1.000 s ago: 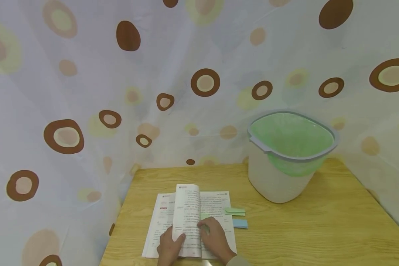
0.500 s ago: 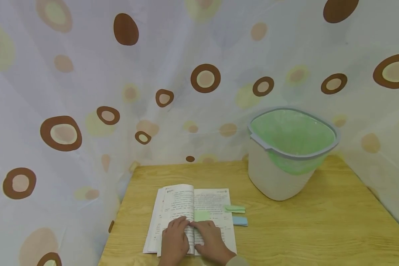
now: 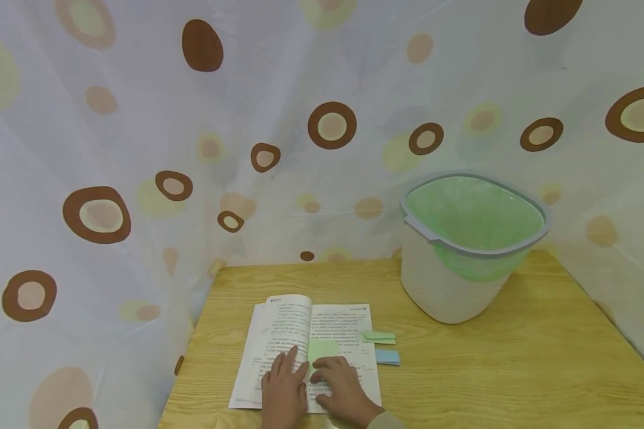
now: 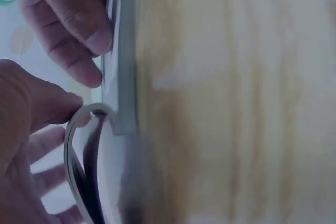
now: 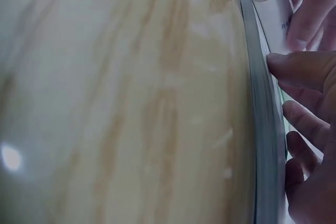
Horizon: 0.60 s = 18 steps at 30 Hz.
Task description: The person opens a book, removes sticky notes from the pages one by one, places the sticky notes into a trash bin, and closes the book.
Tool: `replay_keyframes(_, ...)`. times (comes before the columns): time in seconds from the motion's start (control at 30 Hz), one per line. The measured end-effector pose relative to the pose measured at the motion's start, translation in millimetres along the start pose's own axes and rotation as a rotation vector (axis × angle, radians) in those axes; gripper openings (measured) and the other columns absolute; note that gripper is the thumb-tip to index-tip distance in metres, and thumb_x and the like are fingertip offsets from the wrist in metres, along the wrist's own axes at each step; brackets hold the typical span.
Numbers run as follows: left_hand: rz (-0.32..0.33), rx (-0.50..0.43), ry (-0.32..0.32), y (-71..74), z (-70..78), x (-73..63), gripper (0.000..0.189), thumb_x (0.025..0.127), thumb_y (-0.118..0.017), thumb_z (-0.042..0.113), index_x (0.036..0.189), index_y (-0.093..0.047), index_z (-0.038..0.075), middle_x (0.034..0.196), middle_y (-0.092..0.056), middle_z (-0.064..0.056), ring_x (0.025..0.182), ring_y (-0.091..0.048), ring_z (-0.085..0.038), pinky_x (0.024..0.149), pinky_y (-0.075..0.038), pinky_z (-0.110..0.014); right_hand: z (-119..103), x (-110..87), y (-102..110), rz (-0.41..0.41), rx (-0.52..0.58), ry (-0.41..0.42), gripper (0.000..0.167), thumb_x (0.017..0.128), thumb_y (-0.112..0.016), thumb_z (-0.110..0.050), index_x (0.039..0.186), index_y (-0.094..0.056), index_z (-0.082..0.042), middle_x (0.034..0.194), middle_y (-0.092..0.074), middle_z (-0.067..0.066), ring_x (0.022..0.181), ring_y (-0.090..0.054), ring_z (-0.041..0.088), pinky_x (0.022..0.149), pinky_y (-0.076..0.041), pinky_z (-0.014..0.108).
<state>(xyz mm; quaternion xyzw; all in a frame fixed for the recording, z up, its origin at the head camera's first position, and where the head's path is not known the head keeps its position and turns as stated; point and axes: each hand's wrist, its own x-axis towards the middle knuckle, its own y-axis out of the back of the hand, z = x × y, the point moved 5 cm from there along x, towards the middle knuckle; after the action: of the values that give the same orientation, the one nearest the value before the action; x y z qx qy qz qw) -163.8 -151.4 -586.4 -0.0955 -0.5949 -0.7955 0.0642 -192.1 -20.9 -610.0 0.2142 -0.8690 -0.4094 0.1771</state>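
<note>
An open printed book (image 3: pixel 287 322) lies on the wooden table, its left pages bulging upward near the spine. My left hand (image 3: pixel 284 387) rests on the left page with fingers extended toward the spine. In the left wrist view, the left hand (image 4: pixel 23 145) lies over the curved pages. My right hand (image 3: pixel 342 386) touches the right page, fingers slightly bent; in the right wrist view, the right hand (image 5: pixel 315 140) has its fingertips on the page, holding nothing. A green sticky note (image 3: pixel 324 348) lies on the right page by the spine, partly covered by the right fingers.
Right of the book are a folded green paper slip (image 3: pixel 379 338) overlapping its edge and a blue slip (image 3: pixel 388 357) beside it. A pale bin (image 3: pixel 445 286) with a grey rim and green liner stands at the back right. A patterned curtain (image 3: pixel 290 190) hangs behind the table (image 3: pixel 488 369).
The lifted leaf has gone over to the left. My left hand has let go of it and now lies on the page; the right hand has shifted little, and the green sticky note shows more.
</note>
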Motion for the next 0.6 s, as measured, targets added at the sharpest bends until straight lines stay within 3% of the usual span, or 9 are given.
replay_keyframes(0.2,-0.122,-0.009,0.084,-11.7,0.7,-5.3,0.057,0.081,-0.077,0.034,0.134,-0.061,0.021,0.153,-0.047,-0.011,0.136,-0.046,-0.042,0.098,-0.047,-0.067,2,-3.1,2,0.055,0.063,0.032,0.021,0.078,-0.078,-0.02,0.098,-0.071,-0.023,0.126,-0.065,0.0,0.117,-0.052,0.031,0.089,-0.046,0.061)
replay_keyframes(0.4,-0.161,-0.029,0.143,-17.0,2.0,-5.5,0.066,0.077,-0.08,0.038,0.137,-0.058,0.022,0.155,-0.043,-0.01,0.14,-0.042,-0.042,0.104,-0.041,-0.069,5,-8.4,8,0.198,0.206,0.12,0.023,0.079,-0.072,-0.01,0.1,-0.07,-0.02,0.119,-0.07,0.001,0.112,-0.057,0.026,0.096,-0.045,0.046)
replay_keyframes(0.47,-0.167,-0.047,0.169,-17.6,2.2,-5.3,0.067,0.077,-0.081,0.036,0.138,-0.058,0.021,0.156,-0.043,-0.01,0.141,-0.041,-0.042,0.105,-0.04,-0.07,8,-9.4,10,0.214,0.25,0.116,0.025,0.08,-0.071,-0.008,0.102,-0.07,-0.02,0.119,-0.07,0.0,0.112,-0.058,0.023,0.1,-0.045,0.041)
replay_keyframes(0.6,-0.191,-0.082,0.216,-19.0,2.1,-4.9,0.071,0.076,-0.081,0.034,0.141,-0.055,0.02,0.157,-0.041,-0.009,0.143,-0.039,-0.042,0.109,-0.037,-0.069,15,-9.9,13,0.188,0.346,0.013,0.022,0.084,-0.069,-0.01,0.104,-0.071,-0.021,0.119,-0.069,-0.004,0.115,-0.058,0.02,0.104,-0.046,0.038)
